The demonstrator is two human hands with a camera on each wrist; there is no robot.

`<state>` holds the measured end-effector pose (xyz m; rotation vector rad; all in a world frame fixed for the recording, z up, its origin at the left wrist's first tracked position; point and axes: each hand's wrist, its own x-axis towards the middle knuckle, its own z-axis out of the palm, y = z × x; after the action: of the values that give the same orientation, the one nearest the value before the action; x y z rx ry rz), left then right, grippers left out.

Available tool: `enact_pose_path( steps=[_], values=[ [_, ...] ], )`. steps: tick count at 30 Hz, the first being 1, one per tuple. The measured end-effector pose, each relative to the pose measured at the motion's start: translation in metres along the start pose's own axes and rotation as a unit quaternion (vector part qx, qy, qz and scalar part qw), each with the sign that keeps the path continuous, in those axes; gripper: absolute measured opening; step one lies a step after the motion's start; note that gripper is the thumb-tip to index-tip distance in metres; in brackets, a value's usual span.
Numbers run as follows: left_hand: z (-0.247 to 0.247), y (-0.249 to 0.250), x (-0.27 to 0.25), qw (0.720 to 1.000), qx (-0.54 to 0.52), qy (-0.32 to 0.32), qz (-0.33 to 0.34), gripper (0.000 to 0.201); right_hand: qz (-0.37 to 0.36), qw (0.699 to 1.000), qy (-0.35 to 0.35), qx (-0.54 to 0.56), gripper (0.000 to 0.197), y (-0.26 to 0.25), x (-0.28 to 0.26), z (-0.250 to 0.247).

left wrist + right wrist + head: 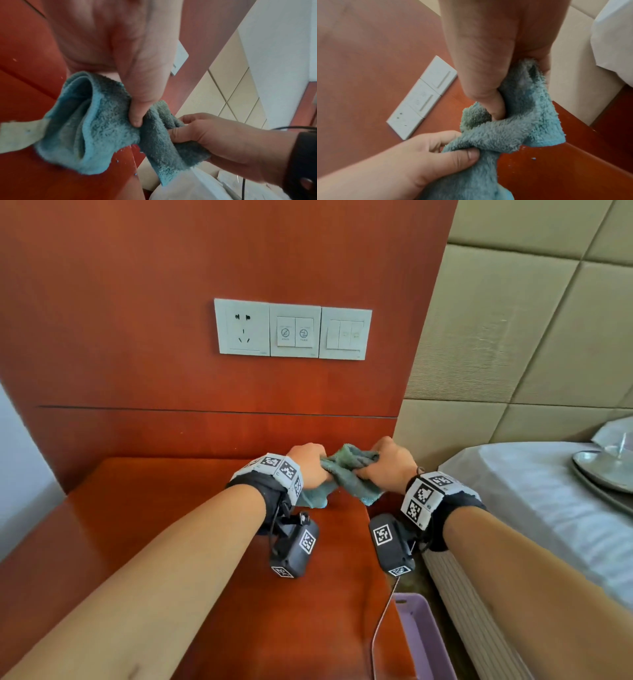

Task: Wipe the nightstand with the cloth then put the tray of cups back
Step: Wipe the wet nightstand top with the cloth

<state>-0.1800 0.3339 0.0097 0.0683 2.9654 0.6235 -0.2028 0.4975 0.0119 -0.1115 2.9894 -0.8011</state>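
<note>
A fluffy teal cloth (pixel 346 474) hangs bunched between both hands above the back right corner of the red-brown nightstand (pixel 171 525). My left hand (pixel 308 465) pinches its left part and my right hand (pixel 387 463) grips its right part. In the left wrist view my thumb presses into the cloth (pixel 96 129) while the right hand (pixel 223 138) holds the other end. The right wrist view shows the cloth (pixel 513 128) twisted between my right hand's fingers and the left hand (pixel 436 155). A metal tray (pixel 603 470) with a clear cup lies on the bed at the right.
A white socket and switch panel (pixel 293 329) sits on the wood wall behind the nightstand. The bed (pixel 534 508) with a white sheet stands to the right, a padded beige headboard (pixel 531 330) behind it. A lilac bin (pixel 424 638) stands between bed and nightstand.
</note>
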Motion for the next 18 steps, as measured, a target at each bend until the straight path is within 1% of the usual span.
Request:
enact_pose_path(
  steps=[3, 5, 7, 9, 11, 12, 14, 15, 16, 17, 18],
  values=[
    [-0.017, -0.01, -0.033, 0.997, -0.079, 0.018, -0.004, 0.02, -0.027, 0.999, 0.025, 0.01, 0.048, -0.023, -0.026, -0.012],
    [-0.025, -0.016, -0.052, 0.993, -0.115, 0.005, -0.017, 0.022, -0.034, 0.999, 0.035, 0.02, 0.039, -0.037, -0.044, -0.013],
    [-0.028, -0.025, -0.071, 0.992, -0.117, -0.024, -0.035, 0.036, -0.035, 0.999, 0.018, 0.023, 0.028, -0.048, -0.065, -0.01],
    [-0.025, -0.036, -0.093, 0.994, -0.082, -0.051, -0.058, 0.049, -0.014, 0.999, -0.024, 0.025, 0.02, -0.05, -0.083, 0.002],
    [-0.017, -0.048, -0.115, 0.993, -0.041, -0.058, -0.095, 0.052, 0.009, 0.998, -0.059, 0.028, 0.024, -0.045, -0.097, 0.022],
    [-0.012, -0.054, -0.126, 0.992, -0.029, -0.048, -0.109, 0.053, 0.021, 0.997, -0.058, 0.036, 0.031, -0.043, -0.102, 0.033],
    [-0.001, -0.065, -0.142, 0.992, -0.007, -0.004, -0.128, 0.053, 0.051, 0.996, -0.022, 0.07, 0.054, -0.039, -0.109, 0.05],
    [0.004, -0.07, -0.149, 0.991, 0.003, 0.018, -0.133, 0.049, 0.065, 0.994, -0.003, 0.089, 0.062, -0.038, -0.113, 0.054],
    [0.007, -0.073, -0.156, 0.991, 0.011, 0.032, -0.131, 0.041, 0.069, 0.993, 0.008, 0.099, 0.067, -0.037, -0.116, 0.057],
    [0.01, -0.074, -0.16, 0.992, 0.019, 0.033, -0.124, 0.031, 0.063, 0.993, 0.011, 0.097, 0.067, -0.035, -0.119, 0.058],
    [0.014, -0.076, -0.163, 0.993, 0.028, 0.028, -0.113, 0.029, 0.047, 0.996, 0.011, 0.081, 0.066, -0.033, -0.122, 0.059]
  ],
)
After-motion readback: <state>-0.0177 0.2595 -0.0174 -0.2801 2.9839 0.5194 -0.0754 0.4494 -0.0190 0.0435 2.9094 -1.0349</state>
